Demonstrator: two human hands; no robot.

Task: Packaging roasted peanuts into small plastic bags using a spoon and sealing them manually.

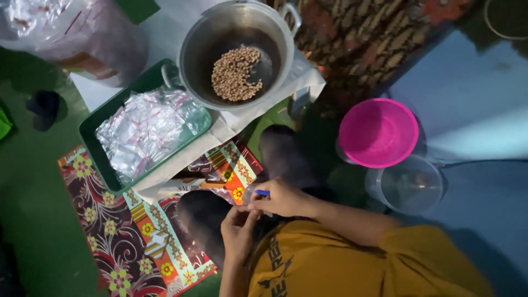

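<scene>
So I've got a small clear bag (254,193) pinched between both hands, just below the green tray (88,132) of empty bags (144,129), right over my knees. My right hand (283,198) is closed on the top edge where the blue strip is, thumb and fingers squeezed together; my left hand (239,231) is curled up under it, fingertips pinching the lower part. It's too small and see-through for me to tell what's inside. What works for me, I think: keep the bag upright, hold the bottom steady with the left and run the right along the strip in one even press so no gap stays open. The metal pot (236,52) of beans (236,74) sits just past the tray, touching its far corner, and the pink bowl (378,132) and clear tub (410,184) are well off to the tray's right.
</scene>
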